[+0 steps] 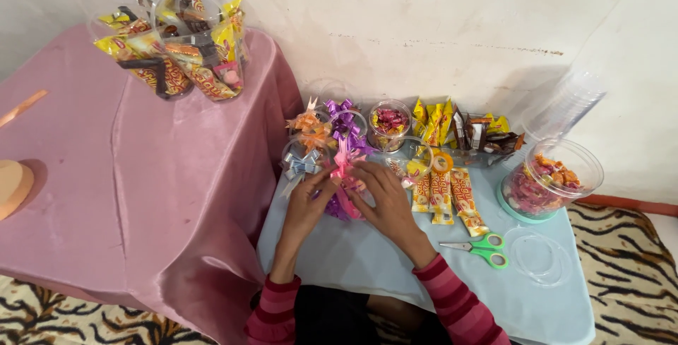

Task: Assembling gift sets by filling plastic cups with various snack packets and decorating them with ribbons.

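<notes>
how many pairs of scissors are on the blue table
1. The green-handled scissors lie on the blue table, just right of the right hand and below the yellow snack packets. Others may be hidden.

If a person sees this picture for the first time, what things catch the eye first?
First, the two hands, left hand and right hand, working on a pink ribbon bow at the middle of the light blue table. Next, clear cups packed with yellow snack packets stand on the pink satin cloth at upper left. Green-handled scissors lie at right.
</notes>
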